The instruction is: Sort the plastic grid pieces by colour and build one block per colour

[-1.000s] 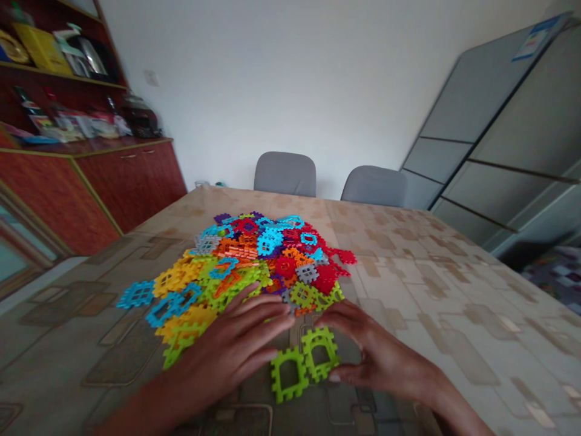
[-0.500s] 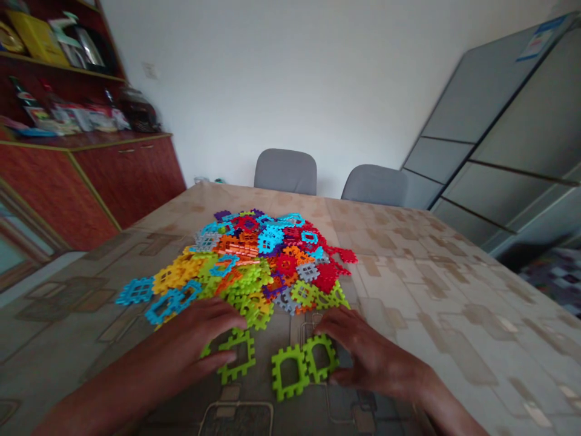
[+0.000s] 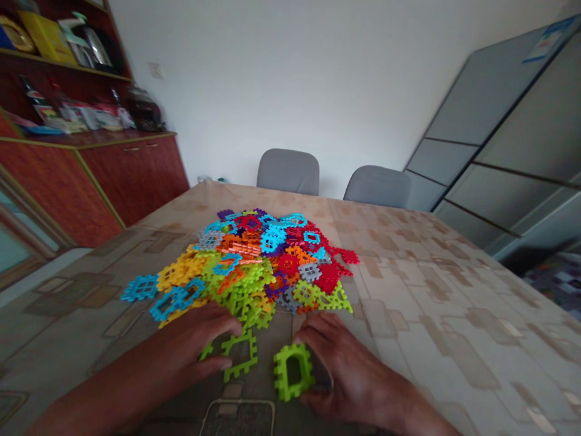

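My left hand point(image 3: 200, 339) curls around a green interlocking plastic block, gripped between thumb and fingers. An open-frame green block point(image 3: 251, 351) shows beyond the fingertips, flat on the table; the hand partly covers the pair. My right hand point(image 3: 338, 369) is closed on a green interlocking block point(image 3: 282, 374) with an arched opening. A second green block seems stacked on or folded against it, though the fingers hide part of the edge. A small gap separates the two hands' blocks. Just ahead lies a heap of interlocking blocks point(image 3: 245, 278) in several colours.
A patterned cloth covers the table point(image 3: 436, 290). Two grey chairs point(image 3: 288, 171) point(image 3: 379, 184) stand at its far side. A red-brown cabinet point(image 3: 140, 175) with bottles and a kettle is at the left; a grey fridge point(image 3: 458, 109) is at the right.
My right hand has moved left, bringing its green block from beside the other arched block onto or against it. My left hand has barely moved. The view has shifted slightly.
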Action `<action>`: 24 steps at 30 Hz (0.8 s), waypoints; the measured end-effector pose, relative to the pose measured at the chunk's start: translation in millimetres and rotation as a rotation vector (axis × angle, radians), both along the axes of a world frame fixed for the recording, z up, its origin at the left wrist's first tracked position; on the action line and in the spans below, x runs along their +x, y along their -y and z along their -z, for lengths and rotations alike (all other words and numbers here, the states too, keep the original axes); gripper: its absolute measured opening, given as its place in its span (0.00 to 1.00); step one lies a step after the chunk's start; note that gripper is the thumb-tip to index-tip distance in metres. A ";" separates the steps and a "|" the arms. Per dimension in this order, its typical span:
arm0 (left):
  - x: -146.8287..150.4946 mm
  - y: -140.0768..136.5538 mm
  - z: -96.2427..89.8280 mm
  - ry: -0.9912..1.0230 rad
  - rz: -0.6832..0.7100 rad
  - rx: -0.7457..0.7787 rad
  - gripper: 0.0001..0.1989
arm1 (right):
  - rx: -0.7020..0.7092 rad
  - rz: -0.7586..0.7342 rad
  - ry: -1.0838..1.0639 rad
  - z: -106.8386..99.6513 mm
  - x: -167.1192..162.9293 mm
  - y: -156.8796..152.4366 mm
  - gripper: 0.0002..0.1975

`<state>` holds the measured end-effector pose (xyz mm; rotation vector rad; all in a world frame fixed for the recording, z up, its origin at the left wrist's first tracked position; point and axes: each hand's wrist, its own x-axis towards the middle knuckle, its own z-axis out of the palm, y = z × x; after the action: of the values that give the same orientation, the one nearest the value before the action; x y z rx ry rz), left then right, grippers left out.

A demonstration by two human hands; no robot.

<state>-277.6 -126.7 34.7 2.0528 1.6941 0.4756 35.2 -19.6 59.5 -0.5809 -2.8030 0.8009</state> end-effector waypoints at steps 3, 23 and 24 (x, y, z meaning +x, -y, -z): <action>-3.9 -2.5 -6.4 -0.018 -0.039 0.029 0.11 | -0.006 -0.004 0.026 7.0 -1.9 1.7 0.26; 49.4 2.1 -5.8 -0.197 -0.015 -0.049 0.35 | -0.022 0.069 0.107 12.3 9.0 -12.2 0.26; 48.4 4.6 -1.2 -0.168 0.003 -0.036 0.37 | -0.035 0.065 0.121 11.0 10.3 -13.3 0.29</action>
<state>-229.3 -131.4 35.9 2.1203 1.7809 0.2763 45.4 -6.3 48.5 -0.7471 -2.8665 0.8307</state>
